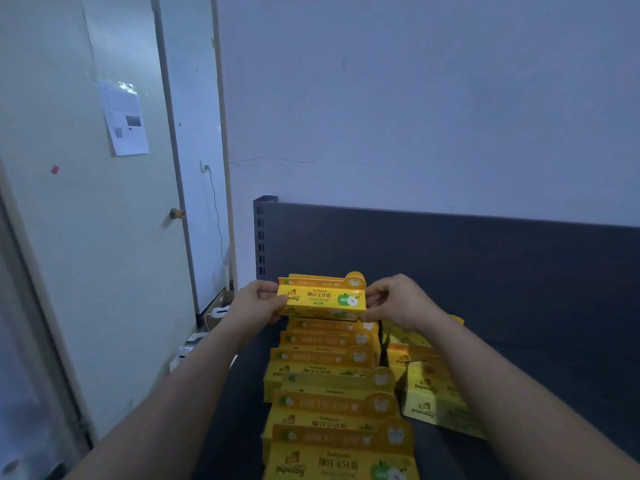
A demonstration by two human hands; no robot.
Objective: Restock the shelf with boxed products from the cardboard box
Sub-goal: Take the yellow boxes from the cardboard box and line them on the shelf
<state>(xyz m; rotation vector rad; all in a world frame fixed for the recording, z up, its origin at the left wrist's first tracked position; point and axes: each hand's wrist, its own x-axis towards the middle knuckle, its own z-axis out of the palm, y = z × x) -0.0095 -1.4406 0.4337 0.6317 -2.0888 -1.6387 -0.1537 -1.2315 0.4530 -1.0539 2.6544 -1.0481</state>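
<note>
I hold a yellow toothpaste box [322, 299] with a green apple mark, lengthwise between both hands, at the far end of the shelf row. My left hand [258, 301] grips its left end and my right hand [394, 299] grips its right end. Below it a row of several matching yellow boxes [332, 386] runs toward me on the dark shelf [519, 341]. A second group of yellow boxes [429, 393] lies to the right, partly hidden under my right forearm. The cardboard supply box is out of view.
The shelf's dark back panel [450, 251] rises behind the boxes, with a slotted upright post [261, 237] at its left. A white door [104, 202] with a knob [176, 213] stands left. Small white devices [194, 344] lie on the floor by the wall.
</note>
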